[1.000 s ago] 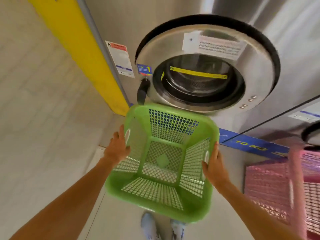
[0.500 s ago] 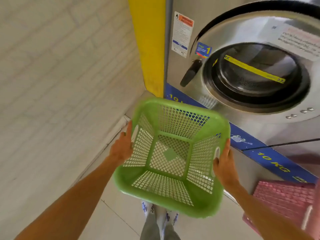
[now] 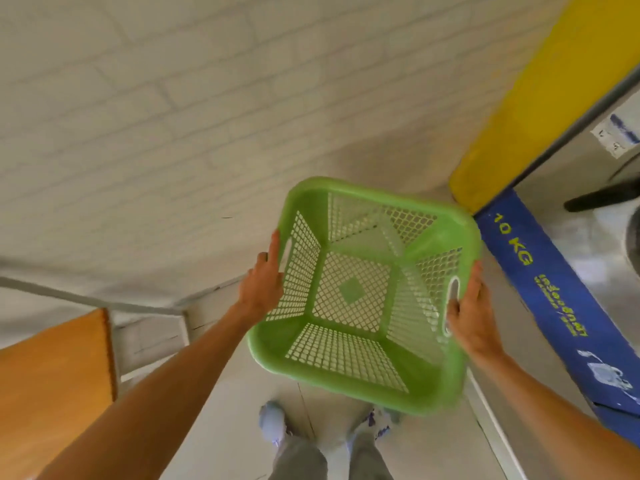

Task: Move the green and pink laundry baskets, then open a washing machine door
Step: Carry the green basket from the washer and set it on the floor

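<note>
I hold an empty green mesh laundry basket (image 3: 360,296) in the air above the floor, in front of a white brick wall. My left hand (image 3: 261,285) grips its left rim at the handle slot. My right hand (image 3: 469,313) grips the right rim beside the other handle slot. The washing machine (image 3: 585,216) stands at the right edge, with only its steel front, blue "10 KG" strip and black door handle (image 3: 602,199) showing. The pink basket is out of view.
A yellow pillar (image 3: 540,95) rises beside the machine at upper right. An orange wooden surface on a grey frame (image 3: 55,386) sits at lower left. My shoes (image 3: 273,420) and grey trousers stand on pale floor tiles under the basket.
I have turned left with the green basket, away from the washing machine door toward the brick wall. The pink basket has left the view and the orange surface has come into it.
</note>
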`<state>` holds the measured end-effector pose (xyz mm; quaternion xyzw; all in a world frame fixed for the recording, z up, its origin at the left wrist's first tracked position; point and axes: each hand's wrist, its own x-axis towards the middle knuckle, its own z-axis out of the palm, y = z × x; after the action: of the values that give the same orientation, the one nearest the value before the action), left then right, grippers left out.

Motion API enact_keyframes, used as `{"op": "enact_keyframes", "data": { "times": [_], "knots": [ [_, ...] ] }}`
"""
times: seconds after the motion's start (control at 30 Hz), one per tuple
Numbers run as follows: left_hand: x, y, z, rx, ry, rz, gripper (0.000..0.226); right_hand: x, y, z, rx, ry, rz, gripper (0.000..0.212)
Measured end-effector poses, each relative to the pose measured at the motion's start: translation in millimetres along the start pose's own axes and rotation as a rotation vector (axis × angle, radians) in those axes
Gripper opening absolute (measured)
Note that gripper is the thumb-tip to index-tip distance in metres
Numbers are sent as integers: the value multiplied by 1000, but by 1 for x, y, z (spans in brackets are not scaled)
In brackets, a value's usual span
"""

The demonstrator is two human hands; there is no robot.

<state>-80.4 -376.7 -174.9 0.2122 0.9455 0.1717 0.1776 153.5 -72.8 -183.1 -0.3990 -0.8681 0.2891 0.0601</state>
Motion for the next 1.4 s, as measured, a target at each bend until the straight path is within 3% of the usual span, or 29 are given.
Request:
{"op": "enact_keyframes", "data": {
  "times": [0.13,0.37,0.53,0.7,0.83,1.0,1.4],
  "knots": [
    [-45,-85,-25,-46,46,-102,105,-16,-63,48,-29,-113,-184,78],
    [-132,-218,-33,-125,192,-161,100,-66,-151,141,-61,-280,-336,78],
    [-171,-293,-34,34,162,-184,96,-103,-192,190,-103,-321,-416,73],
    [-188,-348,-32,263,146,-151,95,-119,-212,231,-153,-312,-481,74],
    [-194,-379,-18,327,119,-166,85,-125,-220,266,-193,-283,-521,66],
    [-189,-412,-6,379,74,-188,91,-105,-234,318,-220,-279,-643,55],
    [-151,-477,7,477,23,-194,90,-90,-236,402,-256,-278,-641,66]
  ]
}}
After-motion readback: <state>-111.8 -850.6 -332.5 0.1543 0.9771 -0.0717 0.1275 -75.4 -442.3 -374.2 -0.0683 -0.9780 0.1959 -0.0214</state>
